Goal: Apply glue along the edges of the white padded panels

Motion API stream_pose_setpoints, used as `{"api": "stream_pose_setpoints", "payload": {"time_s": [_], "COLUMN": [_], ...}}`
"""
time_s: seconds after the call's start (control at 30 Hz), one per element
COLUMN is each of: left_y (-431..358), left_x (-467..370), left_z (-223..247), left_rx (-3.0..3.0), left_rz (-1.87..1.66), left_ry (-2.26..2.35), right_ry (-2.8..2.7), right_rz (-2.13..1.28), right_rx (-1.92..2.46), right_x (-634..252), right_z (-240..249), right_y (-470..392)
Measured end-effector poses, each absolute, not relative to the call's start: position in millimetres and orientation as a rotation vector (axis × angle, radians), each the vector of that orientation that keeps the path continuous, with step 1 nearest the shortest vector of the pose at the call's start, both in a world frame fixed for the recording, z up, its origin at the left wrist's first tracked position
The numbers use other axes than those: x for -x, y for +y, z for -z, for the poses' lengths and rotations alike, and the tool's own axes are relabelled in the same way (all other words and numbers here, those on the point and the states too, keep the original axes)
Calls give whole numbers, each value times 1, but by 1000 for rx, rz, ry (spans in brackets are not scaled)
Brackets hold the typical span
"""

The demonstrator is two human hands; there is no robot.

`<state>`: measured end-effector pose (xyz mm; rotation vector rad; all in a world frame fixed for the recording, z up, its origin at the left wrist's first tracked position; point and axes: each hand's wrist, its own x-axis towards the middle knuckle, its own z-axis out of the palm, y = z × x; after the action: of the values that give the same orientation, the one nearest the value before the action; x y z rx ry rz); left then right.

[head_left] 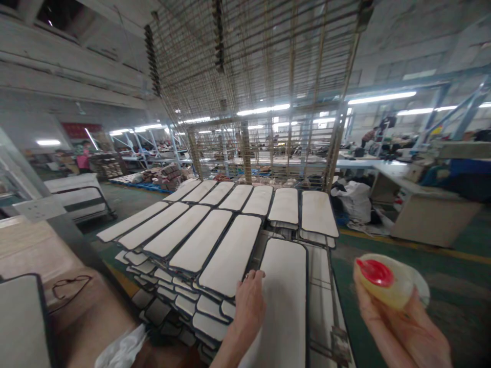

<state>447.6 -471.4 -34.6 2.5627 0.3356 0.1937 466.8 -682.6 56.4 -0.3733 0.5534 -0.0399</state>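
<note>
Red-capped bottle (387, 281) sits gripped in the right hand (402, 327), fingers curled around it, held right of the rack (322, 306). Left hand (249, 301) presses flat, fingers together, steadying a white pad (284, 291) on that rack.

Bright ceiling tubes glare; edges warped, blurred.
</note>
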Motion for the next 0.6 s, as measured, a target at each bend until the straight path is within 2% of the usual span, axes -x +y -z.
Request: {"api": "stream_pose_setpoints", "payload": {"time_s": [0.13, 0.23, 0.3, 0.4, 0.6], "left_y": [-455, -428, -414, -408, -435], "left_x": [-422, -378, -352, -348, -397], "left_z": [31, 59, 90, 127, 134], "left_rx": [-2377, -1982, -1679, -1444, -1121], "left_rz": [-501, -682, -494, -252, 110], "left_ry": [297, 559, 741, 700, 668], "right_ry": [565, 525, 525, 547, 526], "right_rz": [32, 76, 102, 146, 200], "right_rx": [376, 375, 382, 379, 372], "right_x": [-462, -462, -463, -461, -452], "right_z": [-52, -46, -43, -45, -54], "right_y": [-683, -686, -688, -686, -676]}}
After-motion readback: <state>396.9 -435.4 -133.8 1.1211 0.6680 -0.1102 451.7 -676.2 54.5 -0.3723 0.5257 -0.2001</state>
